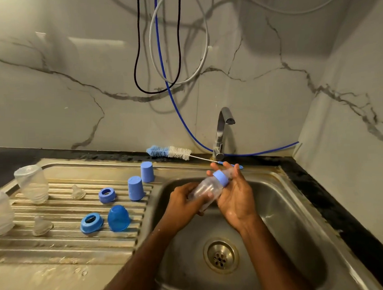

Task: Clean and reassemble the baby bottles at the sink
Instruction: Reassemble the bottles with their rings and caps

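Both hands hold one clear bottle (207,191) tilted above the sink basin (277,217). The left hand (184,202) has its fingers curled round the bottle's base. The right hand (234,193) cradles the neck end, with a light blue ring (221,177) on the neck and a clear teat lying against the right hand's spread fingers (218,166).

On the ribbed draining board (69,240) to the left stand two more clear bottles, upside down: one at the back (32,184), one cut off by the left edge (0,213). Two clear teats lie there, one near the back bottle (78,192) and one nearer the front (41,226). Two blue rings rest on the ribs, one farther back (107,195) and one nearer (92,222). Three blue caps stand upside down: two tall light blue ones (147,172) (136,188) and one darker, rounded one (118,218).

One bottle brush (171,152) lies along the back rim, beside the single tap (222,132). Three cords hang on the wall: black (136,66), grey (206,34) and blue (173,97).
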Available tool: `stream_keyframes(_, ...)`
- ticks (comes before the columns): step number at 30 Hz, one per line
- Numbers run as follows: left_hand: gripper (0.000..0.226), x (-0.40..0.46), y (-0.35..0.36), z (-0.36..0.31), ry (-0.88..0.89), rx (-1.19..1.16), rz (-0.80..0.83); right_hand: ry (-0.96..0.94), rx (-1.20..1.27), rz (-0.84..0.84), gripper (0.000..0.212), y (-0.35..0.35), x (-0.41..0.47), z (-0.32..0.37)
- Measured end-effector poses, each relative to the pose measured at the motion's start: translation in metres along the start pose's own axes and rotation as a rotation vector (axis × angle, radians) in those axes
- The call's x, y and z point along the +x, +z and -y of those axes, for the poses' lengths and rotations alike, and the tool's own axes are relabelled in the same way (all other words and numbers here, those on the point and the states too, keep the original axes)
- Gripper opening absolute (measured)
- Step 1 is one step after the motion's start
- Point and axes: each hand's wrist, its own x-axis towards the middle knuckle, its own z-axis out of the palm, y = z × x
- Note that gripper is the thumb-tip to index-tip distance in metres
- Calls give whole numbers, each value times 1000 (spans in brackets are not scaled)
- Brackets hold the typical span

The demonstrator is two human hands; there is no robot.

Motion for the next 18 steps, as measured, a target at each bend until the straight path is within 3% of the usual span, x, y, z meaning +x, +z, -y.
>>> stream_keyframes(3, 36, 0, -8, -2, -246, -370, 78, 88, -35, 107, 45, -4, -2, 1)
stream_keyframes(6, 35, -2, -12, -4, -370, -527, 140, 9, -189, 31, 52, -2, 0, -1)
stream_keyframes(9, 33, -3, -9, -5, -212, -245, 197, -33, -224, -3, 47, 0, -1, -3)
stream_keyframes(11, 32, -3, -6, -3, -56, -28, 167, -19, -225, 0, 49, 1, -2, -6)
stream_keyframes(13, 41, -3, -3, -3, -8, 22, 101, 15, -170, 51, 53, 0, -1, -6)
stream_keyframes(16, 52, -3, -6, -10, -272, -378, 128, 161, 3, 114, 53, -2, -2, 0)
stream_keyframes(18, 46, -3, -15, -11, -441, -621, 207, 151, -47, 125, 49, -3, -3, 1)
